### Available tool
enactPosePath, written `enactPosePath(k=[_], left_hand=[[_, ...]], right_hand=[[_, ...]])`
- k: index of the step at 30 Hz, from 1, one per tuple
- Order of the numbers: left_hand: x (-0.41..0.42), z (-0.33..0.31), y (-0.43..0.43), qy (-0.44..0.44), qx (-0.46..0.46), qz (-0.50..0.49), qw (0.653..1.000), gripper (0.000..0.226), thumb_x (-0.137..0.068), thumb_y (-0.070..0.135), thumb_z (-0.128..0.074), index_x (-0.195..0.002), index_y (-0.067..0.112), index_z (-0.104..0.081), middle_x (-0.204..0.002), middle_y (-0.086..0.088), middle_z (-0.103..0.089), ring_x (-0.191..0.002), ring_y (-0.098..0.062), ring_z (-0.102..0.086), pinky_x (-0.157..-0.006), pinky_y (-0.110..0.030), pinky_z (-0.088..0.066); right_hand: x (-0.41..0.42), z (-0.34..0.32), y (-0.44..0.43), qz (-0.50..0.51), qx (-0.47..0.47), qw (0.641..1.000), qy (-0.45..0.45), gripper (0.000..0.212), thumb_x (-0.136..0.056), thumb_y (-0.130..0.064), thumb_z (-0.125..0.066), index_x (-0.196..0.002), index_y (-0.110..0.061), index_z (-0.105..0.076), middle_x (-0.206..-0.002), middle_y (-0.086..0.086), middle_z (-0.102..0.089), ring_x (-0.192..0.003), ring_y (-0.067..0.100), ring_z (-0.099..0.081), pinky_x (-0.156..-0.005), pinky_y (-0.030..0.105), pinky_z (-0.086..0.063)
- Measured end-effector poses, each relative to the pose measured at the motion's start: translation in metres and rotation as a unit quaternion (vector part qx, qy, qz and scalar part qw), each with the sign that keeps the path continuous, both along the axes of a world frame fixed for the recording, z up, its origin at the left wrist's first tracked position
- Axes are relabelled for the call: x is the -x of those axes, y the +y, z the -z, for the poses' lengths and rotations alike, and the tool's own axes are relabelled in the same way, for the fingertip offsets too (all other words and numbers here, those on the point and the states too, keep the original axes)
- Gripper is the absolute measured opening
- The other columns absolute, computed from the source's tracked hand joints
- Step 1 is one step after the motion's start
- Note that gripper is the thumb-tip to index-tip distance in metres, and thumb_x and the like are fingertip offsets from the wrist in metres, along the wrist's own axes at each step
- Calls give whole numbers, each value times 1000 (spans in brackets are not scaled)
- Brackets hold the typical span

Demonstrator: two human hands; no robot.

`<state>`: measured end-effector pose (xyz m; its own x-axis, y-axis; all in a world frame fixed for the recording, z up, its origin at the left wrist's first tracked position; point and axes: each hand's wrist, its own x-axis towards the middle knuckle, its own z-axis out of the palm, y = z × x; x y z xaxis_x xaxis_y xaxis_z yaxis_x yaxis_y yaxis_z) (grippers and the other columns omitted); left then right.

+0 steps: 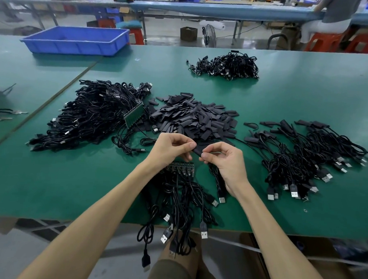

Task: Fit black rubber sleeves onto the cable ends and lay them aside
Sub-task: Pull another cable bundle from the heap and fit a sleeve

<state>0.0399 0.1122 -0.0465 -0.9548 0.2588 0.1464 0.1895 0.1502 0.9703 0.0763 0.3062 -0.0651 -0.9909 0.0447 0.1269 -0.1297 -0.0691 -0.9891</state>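
We see bright, even light from overhead. The green table [48, 185] shows a dull sheen toward its far side, and the blue bin [77, 40] casts a soft shadow toward us. The sleeves [192, 118] at centre look sharp. The wide lens bows the table edges and stretches the corners. The hall behind looks hazy and blurred.

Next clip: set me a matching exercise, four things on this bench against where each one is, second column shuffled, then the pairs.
1 blue tray
2 loose sleeve pile
3 sleeved cables
4 single sleeve

A pinched between left hand and right hand
B far left of the table
C centre, just beyond the hands
D right of the hands

Pairs: 1-B, 2-C, 3-D, 4-A
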Motion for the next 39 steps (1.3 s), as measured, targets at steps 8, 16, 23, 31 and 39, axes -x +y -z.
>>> enactPosePath(k=[8, 16, 23, 31, 39], left_hand=[[0, 0, -1, -10, 19, 9, 1000, 15, -90, 12, -76, -96, -1, -74, -66, -10, -72, -59, -21, -70, -63, -28, -60], [2, 2, 2, 25, 80, -31, 996, 12, -95, 17, -72, -94, 5, -73, -60, -3, -68, -53, -15, -63, -61, -24, -53], [3, 4, 3, 31, 60, -64, 996, 11, -98, 19, -68, -91, 10, -70, -59, -2, -68, -52, -15, -61, -59, -25, -53], [1, 0, -3, 24, -5, 7, 1000, 21, -95, 2, -67, -115, -1, -69, -78, -10, -71, -71, -22, -70, -71, -32, -61], [-3, -2, 1, 13, -6, 7, 1000, 21, -87, -6, -74, -107, -6, -72, -77, -5, -71, -68, -19, -74, -69, -24, -60]], right_hand=[[-1, -1, -2, 12, -12, 1000, -4, 17, -77, 10, -81, -81, -5, -73, -73, 9, -74, -71, 26, -74, -70, 27, -57], [-1, -1, -3, 9, -47, 999, -4, 14, -83, 3, -80, -89, -9, -75, -78, 9, -77, -74, 20, -73, -78, 31, -59], [-1, -1, -4, 17, -87, 996, -15, 22, -80, -10, -87, -95, -20, -77, -93, -1, -79, -87, 15, -74, -86, 30, -60], [-2, -2, -4, 36, -71, 997, -23, 17, -84, -9, -84, -95, -19, -76, -89, 3, -80, -90, 19, -77, -90, 34, -60], [-3, -1, -2, 33, -67, 997, -24, 16, -83, -3, -83, -93, -13, -76, -85, 4, -80, -83, 18, -78, -83, 28, -59]])
